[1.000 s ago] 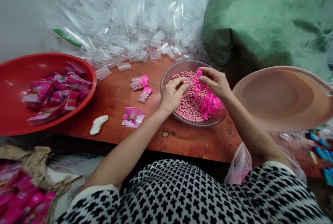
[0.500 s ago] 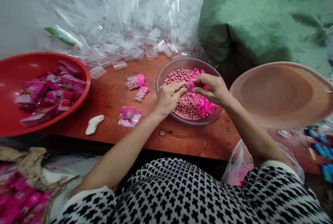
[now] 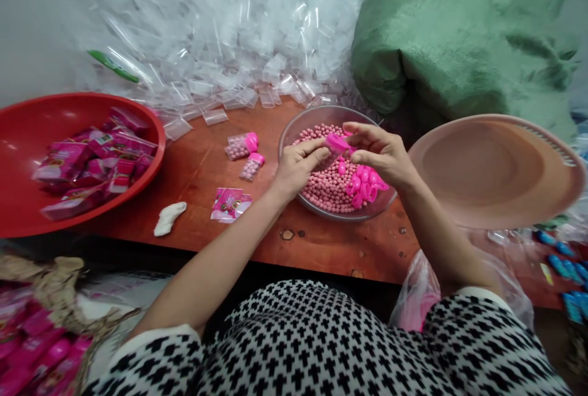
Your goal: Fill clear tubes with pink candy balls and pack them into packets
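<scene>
Both hands work above a bowl [image 3: 289, 138] on a wooden table [image 3: 349, 255]. The left hand [image 3: 297, 169] and right hand [image 3: 379, 154] close in on a small pink-capped tube [image 3: 337, 144], held over the bowl. Its long axis runs roughly across the view, sloping slightly down to the right, and the cap's far end lies toward the right hand. The left thumb and forefinger pinch it from the left, while the right fingertips [image 3: 353, 138] press against its other end. Any clear body is hard to make out behind the fingers.

The bowl holds pink beads [image 3: 321, 184] and a cluster of loose pink caps [image 3: 365, 184]. Just left of it stand two filled tubes [image 3: 239, 146], lying on the table near a flat printed packet [image 3: 228, 204] and a white lump [image 3: 168, 219]. A red basin [image 3: 138, 105] holds pink packets [image 3: 92, 163]; their printing is too small to read. Behind lies a heap of empty clear tubes [image 3: 206, 46], beside a green sack [image 3: 459, 34]. A tilted tan basin [image 3: 496, 169] rises at right.
</scene>
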The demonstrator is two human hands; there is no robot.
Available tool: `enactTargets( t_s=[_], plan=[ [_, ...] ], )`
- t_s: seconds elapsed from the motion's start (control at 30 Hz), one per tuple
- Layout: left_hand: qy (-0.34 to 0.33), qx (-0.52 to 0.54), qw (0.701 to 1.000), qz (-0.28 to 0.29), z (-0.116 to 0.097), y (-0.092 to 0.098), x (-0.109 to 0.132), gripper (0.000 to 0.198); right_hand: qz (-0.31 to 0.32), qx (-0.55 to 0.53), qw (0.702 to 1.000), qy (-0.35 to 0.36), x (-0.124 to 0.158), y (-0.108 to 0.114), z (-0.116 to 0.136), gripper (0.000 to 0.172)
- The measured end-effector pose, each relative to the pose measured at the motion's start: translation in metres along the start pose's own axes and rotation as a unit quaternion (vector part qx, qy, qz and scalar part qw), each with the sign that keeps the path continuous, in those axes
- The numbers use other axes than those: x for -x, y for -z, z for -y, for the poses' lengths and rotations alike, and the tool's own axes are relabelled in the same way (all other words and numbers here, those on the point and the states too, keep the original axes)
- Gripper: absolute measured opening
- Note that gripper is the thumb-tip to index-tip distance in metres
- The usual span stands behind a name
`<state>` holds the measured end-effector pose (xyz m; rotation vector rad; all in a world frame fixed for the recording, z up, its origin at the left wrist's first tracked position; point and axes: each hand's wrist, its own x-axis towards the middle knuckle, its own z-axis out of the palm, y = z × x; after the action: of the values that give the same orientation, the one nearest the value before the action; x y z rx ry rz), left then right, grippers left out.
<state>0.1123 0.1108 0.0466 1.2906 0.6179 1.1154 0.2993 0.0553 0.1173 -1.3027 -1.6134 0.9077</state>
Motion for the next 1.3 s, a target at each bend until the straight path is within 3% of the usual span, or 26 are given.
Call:
enactTargets(
  t_s=[0.1,0.23,0.3,0.43,0.53,0.8,0.87,0.97,1.07,1.2,1.27,1.3],
  plan=[
    [0.022,0.053,0.998,-0.024,0.002,0.0,-0.003,0.042,-0.04,-0.173,0.982,-0.061,0.007,0.001,-0.004,0.056],
    [-0.005,0.019,1.0,0.002,0.001,-0.002,0.001,0.036,-0.071,-0.233,0.967,-0.079,0.004,0.001,-0.014,0.045],
    [-0.032,-0.012,0.999,0.025,0.0,-0.003,0.004,0.026,-0.036,-0.236,0.966,-0.1,0.0,-0.001,-0.018,0.046],
    [-0.077,-0.096,0.992,0.024,0.001,-0.004,0.006,0.018,0.109,-0.249,0.937,-0.218,-0.006,-0.009,-0.019,0.05],
    [-0.08,-0.12,0.989,0.015,0.002,-0.002,0.006,0.018,0.134,-0.274,0.912,-0.273,-0.007,-0.019,-0.018,0.048],
    [-0.123,-0.135,0.983,0.012,-0.001,0.0,0.008,0.015,0.001,-0.304,0.91,-0.283,-0.01,-0.051,-0.018,0.032],
    [-0.125,-0.124,0.984,0.005,-0.001,0.0,0.007,0.015,-0.005,-0.294,0.914,-0.278,-0.015,-0.055,-0.016,0.035],
    [-0.092,-0.084,0.992,-0.03,-0.002,0.003,0.002,0.018,0.049,-0.239,0.935,-0.258,-0.028,-0.053,-0.008,0.051],
    [-0.086,-0.048,0.993,-0.072,-0.008,0.018,-0.003,0.025,0.093,-0.134,0.963,-0.213,-0.046,-0.037,0.005,0.069],
    [-0.082,-0.073,0.987,-0.121,-0.011,0.07,-0.006,0.03,0.033,-0.067,0.984,-0.161,-0.065,-0.003,0.004,0.067],
    [-0.03,-0.16,0.976,-0.146,-0.008,0.1,-0.006,0.03,0.001,-0.059,0.987,-0.149,-0.07,0.011,-0.007,0.057],
    [0.015,-0.251,0.957,-0.146,-0.006,0.113,-0.006,0.028,-0.011,-0.054,0.988,-0.147,-0.073,0.015,-0.014,0.052]
  ],
)
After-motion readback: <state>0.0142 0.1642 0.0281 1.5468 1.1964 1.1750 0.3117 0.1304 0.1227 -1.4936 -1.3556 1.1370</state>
